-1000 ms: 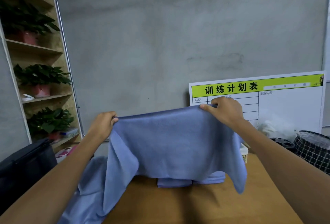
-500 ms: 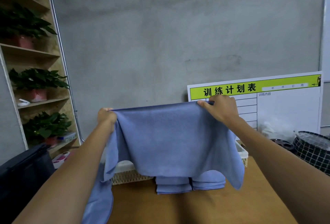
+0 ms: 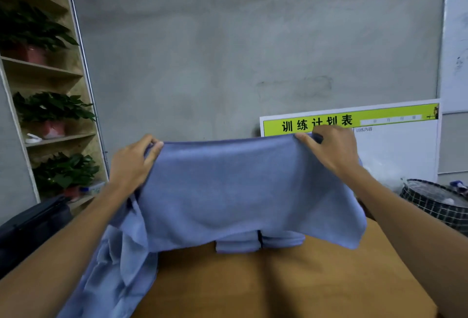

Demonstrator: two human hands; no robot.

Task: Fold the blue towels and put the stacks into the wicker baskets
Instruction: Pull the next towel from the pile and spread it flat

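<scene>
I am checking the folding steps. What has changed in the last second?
The blue towel sank a little, hiding the wicker basket behind it. Left hand and right hand still pinch its top corners. The folded stacks on the wooden table have not moved.

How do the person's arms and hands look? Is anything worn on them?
Both forearms are bare, with no sleeves in view. The left hand and the right hand wear no gloves. No watch, ring or bracelet shows on either wrist or on the visible fingers.
</scene>
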